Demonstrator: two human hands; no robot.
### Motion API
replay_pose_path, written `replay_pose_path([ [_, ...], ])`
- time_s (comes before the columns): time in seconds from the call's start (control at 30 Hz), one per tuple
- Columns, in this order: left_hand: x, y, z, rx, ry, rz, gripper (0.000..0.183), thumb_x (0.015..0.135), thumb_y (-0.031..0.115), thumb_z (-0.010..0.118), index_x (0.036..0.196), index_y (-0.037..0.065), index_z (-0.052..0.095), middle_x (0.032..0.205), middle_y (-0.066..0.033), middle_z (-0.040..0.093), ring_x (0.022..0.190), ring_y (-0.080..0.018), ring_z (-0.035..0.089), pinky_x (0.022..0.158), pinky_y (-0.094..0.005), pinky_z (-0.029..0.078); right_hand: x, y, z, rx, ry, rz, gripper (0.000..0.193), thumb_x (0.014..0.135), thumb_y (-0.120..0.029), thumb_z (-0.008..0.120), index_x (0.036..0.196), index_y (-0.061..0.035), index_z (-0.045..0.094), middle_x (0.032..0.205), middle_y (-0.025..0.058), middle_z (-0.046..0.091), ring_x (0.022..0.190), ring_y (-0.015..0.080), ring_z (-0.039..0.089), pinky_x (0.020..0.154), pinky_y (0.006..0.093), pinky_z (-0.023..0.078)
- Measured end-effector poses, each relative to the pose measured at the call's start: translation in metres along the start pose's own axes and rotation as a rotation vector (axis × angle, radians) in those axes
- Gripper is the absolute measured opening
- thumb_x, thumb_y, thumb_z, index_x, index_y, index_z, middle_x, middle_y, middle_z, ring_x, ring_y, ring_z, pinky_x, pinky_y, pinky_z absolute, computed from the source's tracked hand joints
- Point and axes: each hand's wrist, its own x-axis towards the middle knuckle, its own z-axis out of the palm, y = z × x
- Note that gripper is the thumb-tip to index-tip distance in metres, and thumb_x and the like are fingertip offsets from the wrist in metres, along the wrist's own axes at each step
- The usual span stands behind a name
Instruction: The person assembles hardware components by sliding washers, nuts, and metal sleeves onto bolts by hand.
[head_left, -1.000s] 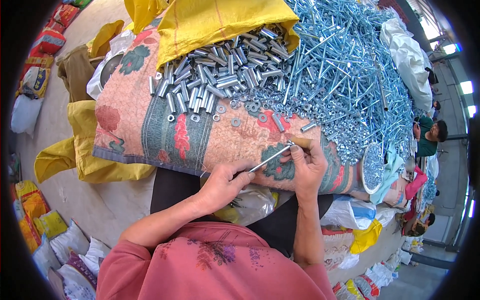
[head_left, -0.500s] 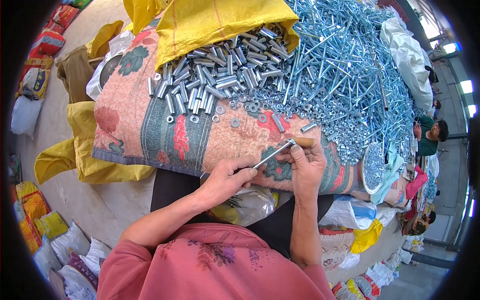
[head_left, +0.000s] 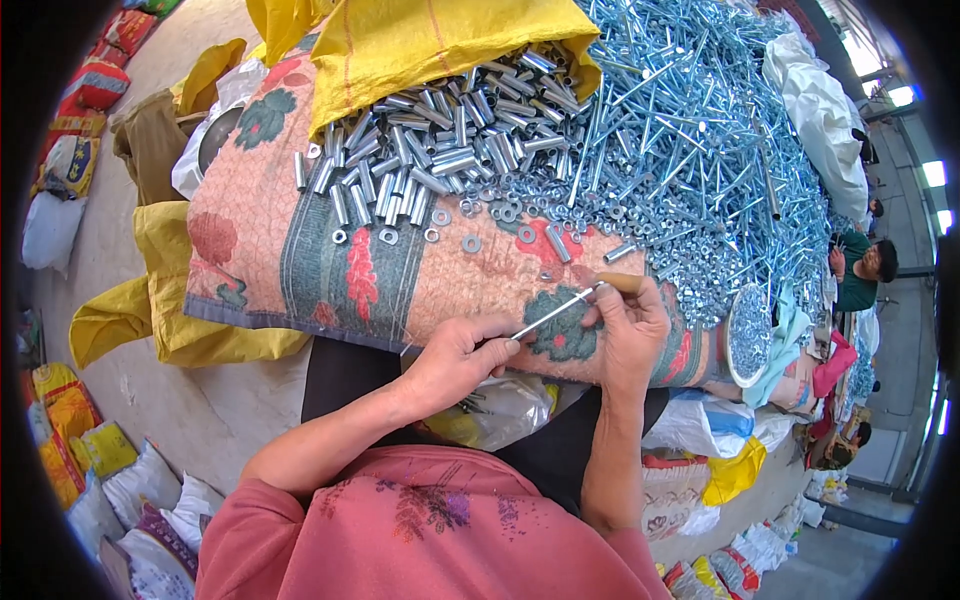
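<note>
Beyond both hands, a patterned quilt (head_left: 330,260) is bearing one yellow sack (head_left: 430,40) spilling short metal sleeves (head_left: 440,150), uncountably many, beside a huge heap of long bolts (head_left: 700,150). The left hand (head_left: 455,355) and right hand (head_left: 630,325) are each pinching one end of a single long bolt (head_left: 555,312), its axis slanting up toward the right. Since the earlier frame, the hands are sitting almost unchanged.
</note>
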Motion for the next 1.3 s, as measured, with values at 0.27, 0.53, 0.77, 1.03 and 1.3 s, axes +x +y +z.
replay_pose_path([
  [0.27, -0.005, 0.008, -0.013, 0.054, -0.148, -0.021, 0.02, 0.088, 0.013, 0.051, 0.1, -0.001, 0.061, 0.063, 0.0005, 0.049, 0.06, -0.0062, 0.045, 0.054, -0.023, 0.038, -0.017, -0.015, -0.009, 0.183, -0.203, 0.126, 0.013, 0.079, 0.005, 0.061, 0.091, 0.0031, 0.057, 0.086, 0.0085, 0.06, 0.071, 0.012, 0.058, 0.062, 0.0219, 0.048],
  [0.53, -0.007, -0.001, -0.012, 0.005, -0.19, 0.066, 0.022, 0.088, 0.015, 0.055, 0.103, 0.0, 0.059, 0.07, 0.0004, 0.051, 0.065, -0.0051, 0.045, 0.057, -0.0222, 0.038, -0.028, -0.025, -0.007, 0.196, -0.498, 0.367, 0.027, 0.07, 0.003, 0.062, 0.097, 0.0006, 0.059, 0.084, 0.0044, 0.059, 0.073, 0.0094, 0.056, 0.064, 0.0215, 0.046],
  [0.77, -0.008, 0.01, -0.007, 0.136, -0.094, 0.281, 0.029, 0.087, 0.022, 0.058, 0.107, 0.001, 0.058, 0.073, 0.0008, 0.05, 0.069, -0.0064, 0.046, 0.06, -0.022, 0.039, 0.044, -0.007, -0.05, -0.837, 0.003, -0.226, 0.018, 0.074, -0.005, 0.065, 0.091, -0.0036, 0.063, 0.081, 0.0078, 0.053, 0.069, 0.0178, 0.055, 0.062, 0.0295, 0.045],
  [1.03, -0.018, 0.014, -0.009, -0.13, -0.07, 0.036, 0.022, 0.088, 0.023, 0.054, 0.086, 0.001, 0.059, 0.063, 0.0039, 0.046, 0.058, -0.003, 0.041, 0.05, -0.02, 0.032, 0.066, 0.014, -0.059, -1.359, 0.067, -0.501, 0.008, 0.078, -0.013, 0.06, 0.082, -0.0067, 0.059, 0.083, 0.0108, 0.051, 0.079, 0.0283, 0.053, 0.068, 0.0393, 0.044],
  [1.3, -0.011, 0.001, -0.004, -0.04, -0.084, 0.017, 0.017, 0.087, 0.018, 0.05, 0.081, 0.003, 0.058, 0.059, 0.0051, 0.042, 0.052, -0.0018, 0.037, 0.046, -0.0196, 0.029, 0.034, -0.028, -0.047, -0.773, -0.076, -0.068, 0.011, 0.08, -0.007, 0.061, 0.088, -0.0013, 0.054, 0.077, 0.0092, 0.056, 0.064, 0.0166, 0.057, 0.054, 0.0288, 0.045],
])
